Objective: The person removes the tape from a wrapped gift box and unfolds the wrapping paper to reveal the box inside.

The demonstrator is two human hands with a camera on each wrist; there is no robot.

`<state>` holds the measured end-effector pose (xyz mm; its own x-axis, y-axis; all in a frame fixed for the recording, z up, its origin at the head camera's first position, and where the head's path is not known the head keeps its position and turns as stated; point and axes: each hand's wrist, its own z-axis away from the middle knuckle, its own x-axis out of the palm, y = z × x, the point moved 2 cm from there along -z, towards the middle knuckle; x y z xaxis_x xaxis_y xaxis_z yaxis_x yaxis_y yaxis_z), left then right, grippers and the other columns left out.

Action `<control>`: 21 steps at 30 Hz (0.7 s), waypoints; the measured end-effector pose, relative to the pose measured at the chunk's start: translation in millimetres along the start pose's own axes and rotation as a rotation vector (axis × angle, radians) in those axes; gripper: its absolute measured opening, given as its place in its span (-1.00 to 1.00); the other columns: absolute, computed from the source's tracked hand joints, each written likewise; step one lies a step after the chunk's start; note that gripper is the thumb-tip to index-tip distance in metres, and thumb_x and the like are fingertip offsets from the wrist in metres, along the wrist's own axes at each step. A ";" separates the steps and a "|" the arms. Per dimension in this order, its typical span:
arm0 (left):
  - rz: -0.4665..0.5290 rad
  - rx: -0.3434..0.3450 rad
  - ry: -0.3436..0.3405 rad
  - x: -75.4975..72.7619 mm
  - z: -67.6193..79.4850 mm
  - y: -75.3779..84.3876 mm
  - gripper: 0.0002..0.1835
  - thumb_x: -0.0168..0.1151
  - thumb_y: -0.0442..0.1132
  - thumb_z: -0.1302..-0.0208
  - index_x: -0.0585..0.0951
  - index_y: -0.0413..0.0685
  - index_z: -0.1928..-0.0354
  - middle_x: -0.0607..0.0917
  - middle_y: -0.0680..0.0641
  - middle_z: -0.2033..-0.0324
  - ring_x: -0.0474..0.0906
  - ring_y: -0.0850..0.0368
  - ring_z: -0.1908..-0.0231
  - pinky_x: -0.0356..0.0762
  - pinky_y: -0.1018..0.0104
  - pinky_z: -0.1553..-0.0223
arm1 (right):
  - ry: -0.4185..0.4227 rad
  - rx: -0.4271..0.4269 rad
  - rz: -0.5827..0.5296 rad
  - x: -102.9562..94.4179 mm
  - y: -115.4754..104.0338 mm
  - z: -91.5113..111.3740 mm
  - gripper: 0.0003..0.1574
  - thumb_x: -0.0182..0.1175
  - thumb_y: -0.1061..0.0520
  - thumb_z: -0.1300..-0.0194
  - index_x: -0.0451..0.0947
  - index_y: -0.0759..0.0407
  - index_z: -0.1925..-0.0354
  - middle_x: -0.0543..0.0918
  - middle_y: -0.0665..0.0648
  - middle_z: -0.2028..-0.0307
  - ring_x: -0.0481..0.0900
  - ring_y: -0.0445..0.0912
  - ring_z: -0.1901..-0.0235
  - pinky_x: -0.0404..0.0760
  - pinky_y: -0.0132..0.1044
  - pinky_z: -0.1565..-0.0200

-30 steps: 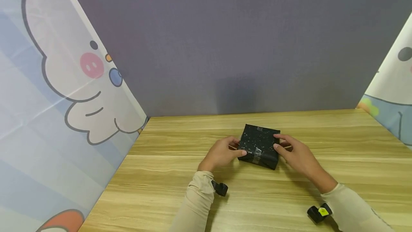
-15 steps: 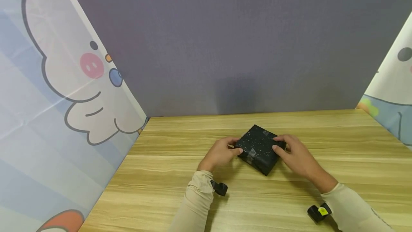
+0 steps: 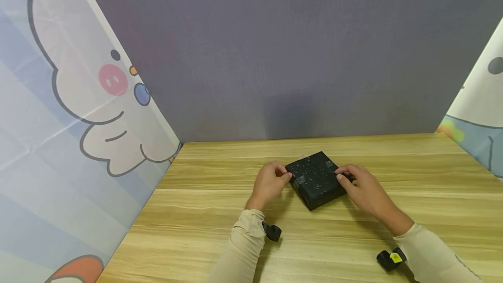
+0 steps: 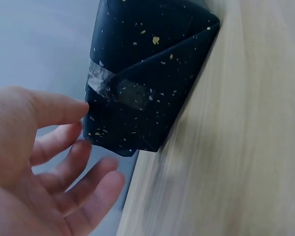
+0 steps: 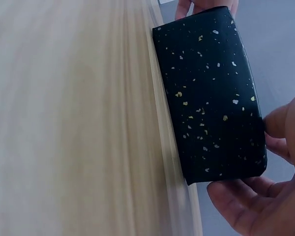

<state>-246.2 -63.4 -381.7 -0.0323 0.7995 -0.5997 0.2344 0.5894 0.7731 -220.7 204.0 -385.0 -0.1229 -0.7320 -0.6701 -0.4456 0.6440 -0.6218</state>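
A flat square box (image 3: pixel 314 178), wrapped in black paper with white and gold flecks, sits turned cornerwise on the wooden table. My left hand (image 3: pixel 269 184) pinches its left corner between thumb and forefinger. In the left wrist view the other fingers of that hand are spread loosely, below a folded side of the box (image 4: pixel 147 73) held down by clear tape (image 4: pixel 110 86). At the right corner my right hand (image 3: pixel 363 189) grips the box, thumb on the upper edge. The right wrist view shows a plain speckled side (image 5: pixel 211 98), with fingers under its near end.
The wood-grain table (image 3: pixel 188 230) runs back to a grey upright panel (image 3: pixel 291 56). Cartoon-printed sheets hang at the left (image 3: pixel 70 112) and right (image 3: pixel 483 112). Black camera mounts (image 3: pixel 272 232) sit on both wrists.
The box has turned clockwise as seen from above, its taped side swinging from the front toward the left. My left hand has shifted slightly away from me; the right hand stays nearly in place.
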 end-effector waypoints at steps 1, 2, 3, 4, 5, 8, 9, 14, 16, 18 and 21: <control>-0.002 0.010 -0.003 0.1 0.3 1.0 -0.89 0.36 -0.16 -0.33 0.63 0.05 0.34 0.61 0.13 0.42 0.48 0.23 0.43 0.47 0.29 0.36 | -0.004 0.009 -0.002 -0.1 0.0 -0.1 -0.70 0.07 0.13 -0.55 0.57 0.28 -0.08 0.60 0.30 0.01 0.57 0.17 0.03 0.56 0.14 0.06; -0.002 0.020 -0.010 0.4 0.5 1.8 -0.89 0.36 -0.16 -0.34 0.64 0.06 0.35 0.61 0.14 0.44 0.47 0.24 0.45 0.46 0.30 0.37 | -0.008 0.024 -0.004 -0.3 0.2 -0.3 -0.67 0.04 0.12 -0.56 0.55 0.30 -0.10 0.60 0.29 0.01 0.57 0.16 0.04 0.56 0.13 0.06; 0.000 0.028 -0.020 0.6 0.9 3.0 -0.89 0.35 -0.16 -0.34 0.65 0.06 0.35 0.62 0.15 0.46 0.47 0.25 0.46 0.46 0.31 0.37 | -0.007 0.037 0.002 -0.5 0.2 -0.3 -0.65 0.01 0.10 -0.58 0.54 0.30 -0.12 0.61 0.28 0.02 0.58 0.15 0.05 0.56 0.12 0.07; 0.004 0.035 -0.029 0.9 1.2 4.1 -0.90 0.34 -0.16 -0.35 0.65 0.06 0.34 0.61 0.15 0.48 0.46 0.25 0.47 0.46 0.31 0.38 | -0.006 0.051 0.004 -0.8 0.4 -0.6 -0.63 -0.01 0.09 -0.59 0.53 0.31 -0.13 0.62 0.27 0.04 0.58 0.13 0.08 0.56 0.09 0.09; 0.008 0.038 -0.036 1.3 1.4 5.1 -0.90 0.33 -0.15 -0.36 0.65 0.07 0.33 0.61 0.15 0.48 0.47 0.25 0.46 0.46 0.31 0.37 | -0.003 0.065 0.008 -1.2 0.9 -0.8 -0.61 -0.03 0.07 -0.60 0.52 0.31 -0.14 0.64 0.26 0.06 0.59 0.11 0.12 0.56 0.06 0.12; 0.008 0.048 -0.044 2.1 1.7 6.9 -0.90 0.31 -0.12 -0.38 0.64 0.08 0.31 0.61 0.17 0.46 0.48 0.25 0.43 0.47 0.30 0.34 | 0.012 0.088 0.028 -2.3 1.4 -0.8 -0.58 -0.06 0.03 -0.61 0.54 0.28 -0.14 0.67 0.20 0.13 0.57 0.04 0.21 0.51 -0.02 0.19; 0.006 0.048 -0.043 2.2 1.9 7.2 -0.89 0.31 -0.11 -0.38 0.63 0.08 0.30 0.61 0.17 0.46 0.48 0.24 0.43 0.47 0.30 0.34 | 0.016 0.088 0.035 -2.6 1.4 -0.6 -0.58 -0.06 0.02 -0.60 0.55 0.27 -0.13 0.67 0.20 0.14 0.57 0.03 0.22 0.51 -0.02 0.20; -0.006 0.040 -0.029 3.2 1.6 6.4 -0.90 0.28 -0.07 -0.40 0.64 0.12 0.26 0.64 0.18 0.38 0.54 0.25 0.34 0.51 0.26 0.24 | 0.044 0.094 0.050 -3.2 2.4 0.0 -0.54 -0.06 -0.02 -0.60 0.57 0.28 -0.10 0.69 0.19 0.18 0.58 0.02 0.26 0.51 -0.06 0.24; -0.016 0.036 -0.017 3.5 1.2 6.0 -0.91 0.26 -0.07 -0.41 0.65 0.13 0.24 0.66 0.18 0.34 0.56 0.25 0.29 0.53 0.25 0.19 | 0.046 0.103 0.047 -3.1 2.6 0.1 -0.52 -0.07 -0.05 -0.61 0.56 0.29 -0.10 0.67 0.16 0.25 0.56 -0.01 0.31 0.51 -0.11 0.28; -0.023 0.033 -0.005 3.7 0.9 5.7 -0.91 0.26 -0.07 -0.41 0.66 0.14 0.22 0.67 0.18 0.31 0.58 0.25 0.26 0.54 0.23 0.16 | 0.040 0.112 0.038 -2.8 2.6 0.3 -0.51 -0.07 -0.06 -0.60 0.56 0.29 -0.09 0.65 0.11 0.31 0.53 -0.04 0.36 0.50 -0.15 0.31; -0.031 0.030 0.000 3.5 1.6 7.0 -0.91 0.26 -0.07 -0.40 0.67 0.14 0.20 0.67 0.17 0.30 0.59 0.25 0.25 0.55 0.23 0.17 | 0.038 0.109 0.034 -2.5 1.1 0.7 -0.52 -0.05 -0.06 -0.60 0.57 0.28 -0.07 0.62 0.05 0.38 0.51 -0.08 0.41 0.49 -0.20 0.34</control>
<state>-243.2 -56.6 -378.7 -0.0402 0.7807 -0.6236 0.2618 0.6105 0.7475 -220.2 206.7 -384.3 -0.1706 -0.7158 -0.6772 -0.3414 0.6876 -0.6408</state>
